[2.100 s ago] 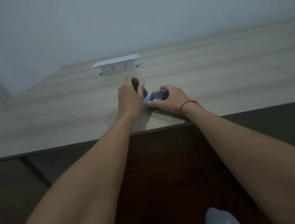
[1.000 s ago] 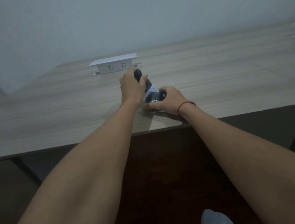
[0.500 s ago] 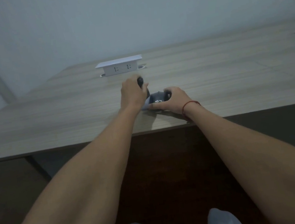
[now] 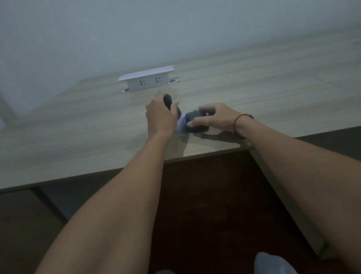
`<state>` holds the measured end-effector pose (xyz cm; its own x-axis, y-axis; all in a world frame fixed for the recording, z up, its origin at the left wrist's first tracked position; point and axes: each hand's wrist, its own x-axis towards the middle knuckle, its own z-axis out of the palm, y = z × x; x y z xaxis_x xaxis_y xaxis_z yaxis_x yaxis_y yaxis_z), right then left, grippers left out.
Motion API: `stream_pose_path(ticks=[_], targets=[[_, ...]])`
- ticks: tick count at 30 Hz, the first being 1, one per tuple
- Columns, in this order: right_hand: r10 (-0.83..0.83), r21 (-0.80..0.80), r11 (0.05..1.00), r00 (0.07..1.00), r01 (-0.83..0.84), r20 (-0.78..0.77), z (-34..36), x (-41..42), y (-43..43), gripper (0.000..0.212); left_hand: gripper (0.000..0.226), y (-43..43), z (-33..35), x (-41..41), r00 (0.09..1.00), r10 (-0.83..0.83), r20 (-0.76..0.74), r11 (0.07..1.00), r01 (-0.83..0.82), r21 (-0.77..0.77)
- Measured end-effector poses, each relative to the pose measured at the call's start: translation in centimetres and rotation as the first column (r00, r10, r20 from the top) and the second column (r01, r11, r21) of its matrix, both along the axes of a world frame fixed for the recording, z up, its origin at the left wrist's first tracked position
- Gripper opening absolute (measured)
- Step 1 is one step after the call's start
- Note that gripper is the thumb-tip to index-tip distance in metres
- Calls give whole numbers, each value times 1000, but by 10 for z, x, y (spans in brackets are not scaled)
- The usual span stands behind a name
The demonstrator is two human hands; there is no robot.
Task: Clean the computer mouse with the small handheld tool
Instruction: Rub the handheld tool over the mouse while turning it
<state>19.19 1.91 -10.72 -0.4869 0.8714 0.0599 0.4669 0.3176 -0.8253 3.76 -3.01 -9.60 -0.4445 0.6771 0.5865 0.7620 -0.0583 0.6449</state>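
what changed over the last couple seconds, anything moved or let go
Very little. The left hand shifted slightly back and forth while gripping the dark handheld tool, working it against the mouse. Nothing was let go: the right hand still pins the mouse to the desk. The socket box stayed put.

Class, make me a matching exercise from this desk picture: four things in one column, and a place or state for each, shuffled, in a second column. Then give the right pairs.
Things:
1. left hand
2. right hand
3. white socket box
4. red string

Places or states:
A. stands at the back of the desk
B. tied round the right wrist
C. grips the dark handheld tool
D. steadies the computer mouse on the desk

Pairs: 1-C, 2-D, 3-A, 4-B
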Motion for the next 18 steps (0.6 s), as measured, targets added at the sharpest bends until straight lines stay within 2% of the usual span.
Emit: stream_pose_path(ticks=[2, 5, 7, 10, 13, 15, 18], targets=[[-34, -28, 999, 999, 33, -17, 3, 2, 6, 59, 24, -2, -5, -6, 1000, 27, -16, 1000, -27, -14], [-49, -20, 999, 999, 48, -23, 7, 1, 10, 48, 22, -7, 12, 3, 989, 0, 145, 974, -33, 224], [-32, -21, 999, 999, 32, 1, 7, 0, 9, 47, 20, -7, 23, 13, 984, -52, 168, 954, -1, 299], [-39, -9, 999, 999, 39, -7, 6, -2, 7, 44, 18, -6, 11, 20, 991, -55, 125, 983, 31, 183], [-53, 29, 998, 998, 54, -18, 6, -5, 4, 45, 22, -8, -10, 5, 971, 143, 190, 987, -154, 45], [-52, 34, 998, 998, 53, -38, 6, -5, 5, 43, 24, -11, -13, -1, 963, 166, 212, 979, -186, 78], [-38, 31, 999, 999, 39, -38, 7, -5, 5, 43, 24, -16, 0, 9, 958, 54, 283, 972, -115, 205]])
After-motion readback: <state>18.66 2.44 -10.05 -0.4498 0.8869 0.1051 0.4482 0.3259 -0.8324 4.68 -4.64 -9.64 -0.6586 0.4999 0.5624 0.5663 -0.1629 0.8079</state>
